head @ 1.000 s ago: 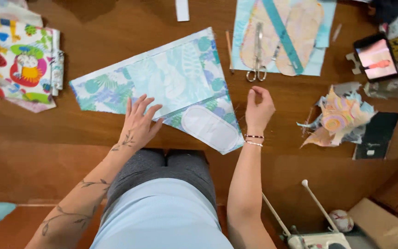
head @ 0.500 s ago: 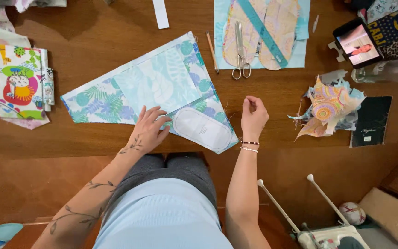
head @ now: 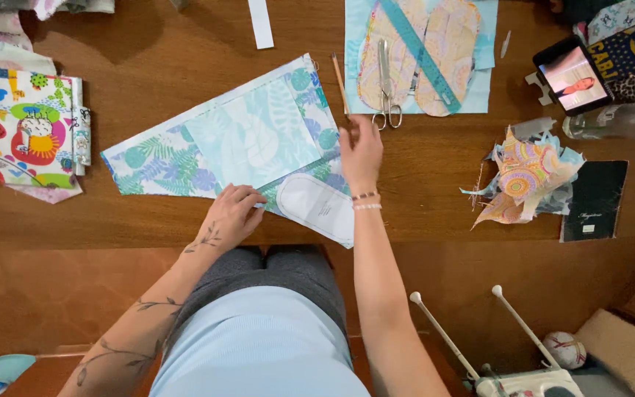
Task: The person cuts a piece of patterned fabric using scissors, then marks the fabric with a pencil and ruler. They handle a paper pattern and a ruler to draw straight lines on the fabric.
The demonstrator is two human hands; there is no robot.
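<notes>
Right hand (head: 361,151) has shot forward, fingers loose and empty, toward the pencil (head: 339,82) and scissors (head: 385,88), while the left hand (head: 235,213) stays pressed flat, pinning the leaf-print fabric (head: 207,147) near-centre.

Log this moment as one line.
left hand: pressing leaf-print fabric | right hand: open, reaching near scissors | white paper pattern: on fabric

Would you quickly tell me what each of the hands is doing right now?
Left hand: open, fingers pressing on the leaf-print fabric.
Right hand: open, holding nothing, reaching toward the scissors.
</notes>
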